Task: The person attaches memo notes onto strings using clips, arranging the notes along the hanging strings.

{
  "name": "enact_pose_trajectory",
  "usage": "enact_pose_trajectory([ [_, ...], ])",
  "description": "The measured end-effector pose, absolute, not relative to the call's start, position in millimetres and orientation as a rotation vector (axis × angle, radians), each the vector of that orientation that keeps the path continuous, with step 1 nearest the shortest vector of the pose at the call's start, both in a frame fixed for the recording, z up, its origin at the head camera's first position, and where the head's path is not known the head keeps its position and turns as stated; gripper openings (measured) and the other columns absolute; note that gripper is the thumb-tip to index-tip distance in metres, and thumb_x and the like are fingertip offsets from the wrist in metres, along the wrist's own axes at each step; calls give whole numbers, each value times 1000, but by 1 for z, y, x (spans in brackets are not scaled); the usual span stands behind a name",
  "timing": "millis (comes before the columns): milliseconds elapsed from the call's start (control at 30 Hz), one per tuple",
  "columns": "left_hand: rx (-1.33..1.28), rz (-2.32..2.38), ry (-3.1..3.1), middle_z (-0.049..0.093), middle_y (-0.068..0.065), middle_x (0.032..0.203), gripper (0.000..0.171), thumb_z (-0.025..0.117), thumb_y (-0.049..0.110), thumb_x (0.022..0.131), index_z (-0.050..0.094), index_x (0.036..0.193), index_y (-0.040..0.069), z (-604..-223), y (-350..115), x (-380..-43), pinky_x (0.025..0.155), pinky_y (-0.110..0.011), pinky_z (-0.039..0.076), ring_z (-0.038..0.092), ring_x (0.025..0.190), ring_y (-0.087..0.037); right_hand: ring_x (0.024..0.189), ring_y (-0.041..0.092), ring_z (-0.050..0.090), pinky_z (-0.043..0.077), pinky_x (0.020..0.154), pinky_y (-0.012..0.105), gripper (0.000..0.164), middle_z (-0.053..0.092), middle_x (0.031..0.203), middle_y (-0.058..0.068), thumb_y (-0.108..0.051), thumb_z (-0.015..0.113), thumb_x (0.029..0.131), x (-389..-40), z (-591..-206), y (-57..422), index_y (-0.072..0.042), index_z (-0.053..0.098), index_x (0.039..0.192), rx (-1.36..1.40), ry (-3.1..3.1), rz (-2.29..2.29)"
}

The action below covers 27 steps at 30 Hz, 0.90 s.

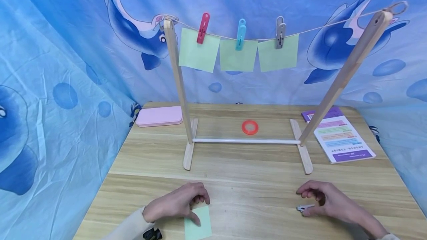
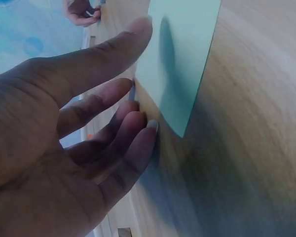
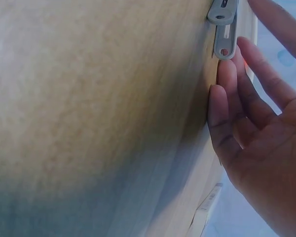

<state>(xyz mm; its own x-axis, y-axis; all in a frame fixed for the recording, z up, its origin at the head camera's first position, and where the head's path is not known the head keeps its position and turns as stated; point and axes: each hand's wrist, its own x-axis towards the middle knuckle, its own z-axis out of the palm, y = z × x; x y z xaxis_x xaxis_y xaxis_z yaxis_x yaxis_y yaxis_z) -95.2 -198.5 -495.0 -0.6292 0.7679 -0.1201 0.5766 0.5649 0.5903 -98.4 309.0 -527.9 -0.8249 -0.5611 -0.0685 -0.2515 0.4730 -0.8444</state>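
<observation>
A pale green paper square (image 1: 205, 228) lies on the table at the front, seen closer as the green paper (image 2: 187, 59) in the left wrist view. My left hand (image 1: 180, 201) hovers at it, the thumb over the paper and the fingers loosely bent beyond its edge, pinching nothing. Over on the right, a grey clothespin (image 1: 303, 207) lies on the wood. Around it my right hand (image 1: 335, 203) is loosely curved. In the right wrist view, the fingertips sit right beside the grey clothespin (image 3: 229, 14), with no grip visible; whether they touch it I cannot tell.
A wooden stand (image 1: 180, 84) carries a string with three green papers, held by a red clothespin (image 1: 203, 28), a blue clothespin (image 1: 241, 34) and another grey clothespin (image 1: 280, 32). Behind are a pink case (image 1: 159, 116), a red ring (image 1: 244, 131) and a booklet (image 1: 343, 136).
</observation>
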Motion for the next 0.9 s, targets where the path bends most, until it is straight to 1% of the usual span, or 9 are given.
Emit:
enact_pose_trajectory([
  [33, 1104, 709, 2446, 59, 7, 94, 52, 99, 31, 65, 70, 107, 19, -495, -199, -95, 78, -11, 45, 48, 83, 2, 79, 13, 60, 48, 59, 24, 39, 67, 94, -1, -25, 88, 83, -99, -528, 309, -15, 71, 116, -693, 2373, -1287],
  [133, 1103, 672, 2464, 57, 10, 104, 58, 98, 33, 64, 67, 111, 20, -497, -199, -93, 81, -12, 46, 46, 89, 0, 78, 12, 60, 48, 58, 24, 39, 66, 92, -2, -26, 88, 83, -100, -529, 310, -15, 71, 115, -712, 2358, -1272],
  [200, 1106, 660, 2479, 56, 11, 107, 60, 97, 33, 63, 65, 113, 20, -498, -199, -93, 83, -13, 46, 46, 92, 0, 77, 11, 60, 48, 58, 23, 36, 66, 91, -4, -26, 88, 83, -101, -530, 311, -16, 71, 114, -720, 2368, -1260],
  [433, 1089, 743, 2486, 56, 5, 91, 54, 96, 30, 64, 65, 106, 16, -504, -199, -98, 75, -11, 45, 48, 83, -2, 73, 3, 59, 50, 57, 21, 26, 66, 87, -10, -27, 86, 86, -103, -533, 307, -19, 71, 106, -736, 2470, -1261],
  [633, 1074, 867, 2485, 59, 1, 91, 50, 95, 23, 71, 69, 113, 14, -509, -201, -103, 72, -12, 49, 51, 81, -3, 71, 0, 58, 49, 56, 21, 24, 65, 84, -12, -27, 85, 87, -103, -533, 304, -19, 71, 104, -706, 2509, -1248],
  [767, 1098, 894, 2505, 57, -1, 90, 48, 93, 21, 75, 71, 116, 13, -512, -201, -105, 68, -10, 47, 50, 80, -4, 72, -1, 58, 49, 57, 21, 22, 65, 84, -14, -29, 84, 88, -103, -532, 302, -20, 71, 103, -668, 2546, -1227],
  [900, 1092, 903, 2514, 56, -2, 88, 43, 91, 19, 78, 71, 116, 13, -513, -199, -107, 64, -9, 46, 50, 77, -4, 71, 0, 58, 48, 56, 21, 23, 65, 83, -14, -28, 86, 87, -103, -532, 302, -21, 71, 102, -674, 2569, -1239],
])
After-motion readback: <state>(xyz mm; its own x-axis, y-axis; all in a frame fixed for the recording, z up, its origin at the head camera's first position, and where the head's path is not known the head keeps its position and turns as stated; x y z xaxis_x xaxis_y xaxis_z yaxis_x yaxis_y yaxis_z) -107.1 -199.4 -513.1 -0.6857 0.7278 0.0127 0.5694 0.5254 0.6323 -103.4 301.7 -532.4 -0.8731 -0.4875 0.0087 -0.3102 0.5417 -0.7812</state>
